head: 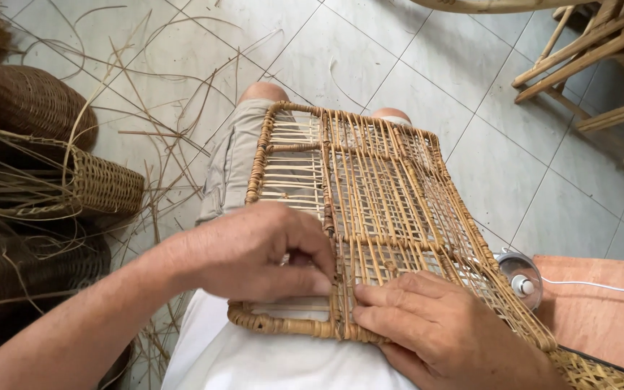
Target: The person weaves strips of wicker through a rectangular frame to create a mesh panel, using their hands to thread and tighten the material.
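Tiled floor (427,65) strewn with rattan strands (175,108)

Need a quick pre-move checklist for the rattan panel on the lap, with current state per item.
1. Woven rattan panel resting on both thighs: ok.
2. Left hand on the panel's near left section: ok.
3. Right hand pressing the near edge, fingertips on the weave: ok.
4. Strand held in left fingers: cannot tell, hidden by the hand.
5. Left half woven as densely as right: not ok, sparser.
6. Loose strands lying on floor within sight: ok.
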